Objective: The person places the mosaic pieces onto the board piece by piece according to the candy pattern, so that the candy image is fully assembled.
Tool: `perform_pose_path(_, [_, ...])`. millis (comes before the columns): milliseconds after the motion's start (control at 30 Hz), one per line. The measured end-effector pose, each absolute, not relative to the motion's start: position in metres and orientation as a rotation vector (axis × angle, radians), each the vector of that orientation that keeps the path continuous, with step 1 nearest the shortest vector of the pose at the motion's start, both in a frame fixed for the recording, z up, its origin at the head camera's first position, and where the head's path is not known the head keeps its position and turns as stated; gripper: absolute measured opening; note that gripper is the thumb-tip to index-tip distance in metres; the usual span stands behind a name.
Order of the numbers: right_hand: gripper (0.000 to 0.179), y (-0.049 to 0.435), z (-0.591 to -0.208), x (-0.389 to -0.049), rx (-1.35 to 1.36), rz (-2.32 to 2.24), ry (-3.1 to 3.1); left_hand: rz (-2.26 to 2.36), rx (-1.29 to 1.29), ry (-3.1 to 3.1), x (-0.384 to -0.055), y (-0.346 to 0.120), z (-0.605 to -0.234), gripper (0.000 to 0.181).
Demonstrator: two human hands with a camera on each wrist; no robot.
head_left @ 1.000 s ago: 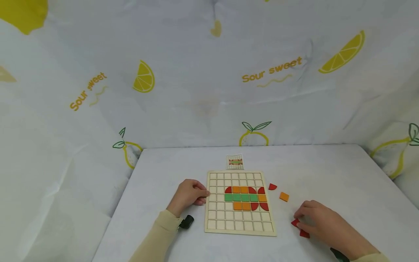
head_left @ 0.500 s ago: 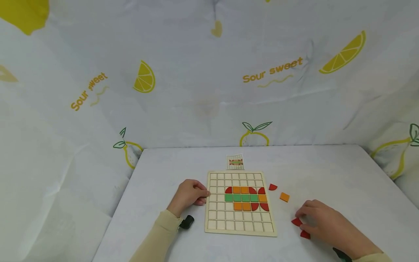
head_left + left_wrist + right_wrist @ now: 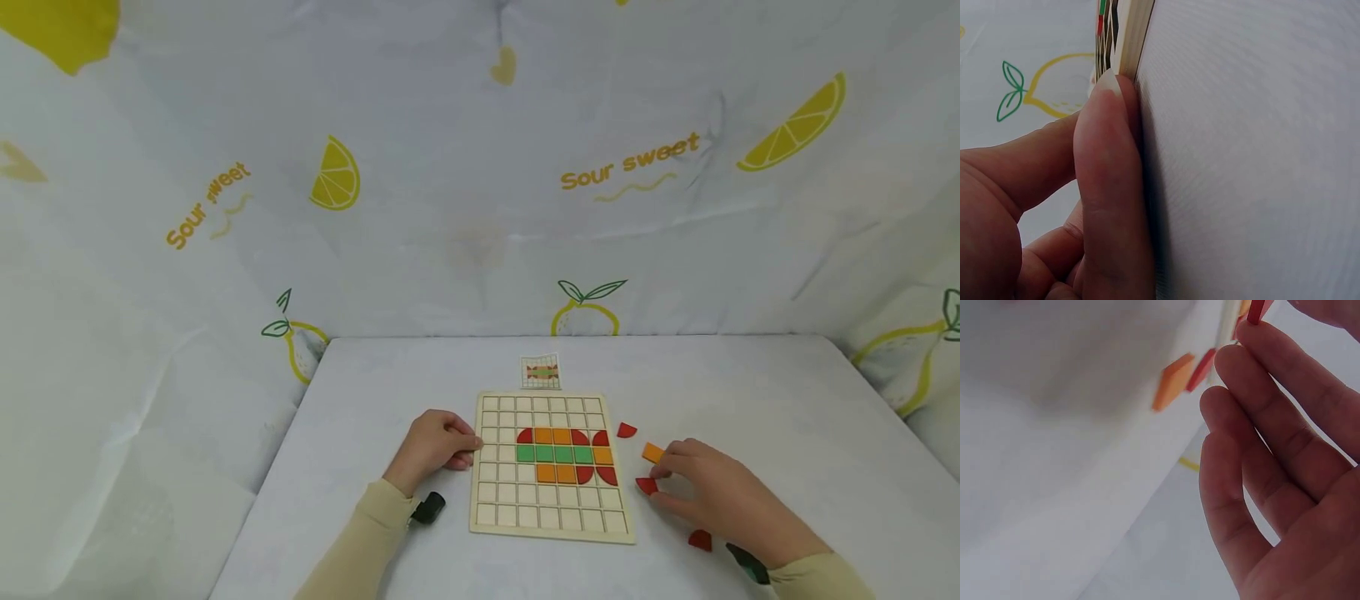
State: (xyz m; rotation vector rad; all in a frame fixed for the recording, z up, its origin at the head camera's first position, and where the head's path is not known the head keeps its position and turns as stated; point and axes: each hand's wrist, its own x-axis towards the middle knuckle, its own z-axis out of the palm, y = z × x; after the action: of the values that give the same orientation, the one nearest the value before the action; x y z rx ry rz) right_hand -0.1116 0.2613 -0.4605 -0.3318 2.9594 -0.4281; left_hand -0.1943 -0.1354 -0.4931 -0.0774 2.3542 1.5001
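My left hand (image 3: 435,446) pinches the left edge of a pale wooden grid board (image 3: 517,517). In the left wrist view its thumb (image 3: 1107,144) lies against the board's edge (image 3: 1135,37). Green, orange and red tiles fill several cells; the row of green squares (image 3: 553,453) runs across the middle. Right of the board, my right hand (image 3: 716,487) pinches a red quarter-circle tile (image 3: 647,485) between thumb and fingertips, held off the board. The right wrist view shows only an end of that tile (image 3: 1256,311). Just beyond the fingers lies an orange square tile (image 3: 652,452).
A small pattern card (image 3: 541,372) lies behind the board. One red quarter-circle tile (image 3: 627,430) lies near the board's right edge, another red tile (image 3: 701,540) beside my right wrist. A white cloth with lemon prints (image 3: 480,208) hangs behind the table.
My right hand has picked up a red quarter-circle tile and moved left and forward toward the board with it. The left hand stays at the board's edge.
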Motion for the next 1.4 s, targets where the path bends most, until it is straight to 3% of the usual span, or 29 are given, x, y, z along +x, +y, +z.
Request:
perform_pose_path(467, [0.016,0.187,-0.463,-0.137,-0.765,-0.524,3.06,1.506,-0.081,2.347,-0.195,-0.136,-0.492,0.019])
perform_pose_path(933, [0.016,0.136,-0.471,-0.149,-0.807,-0.57,3.006,1.508,-0.088,2.35,-0.196,-0.136,-0.493,0.02])
perform_pose_path(1400, [0.023,0.12,-0.474,-0.149,-0.832,-0.462,3.064,1.519,-0.083,2.342,-0.196,-0.137,-0.491,0.018])
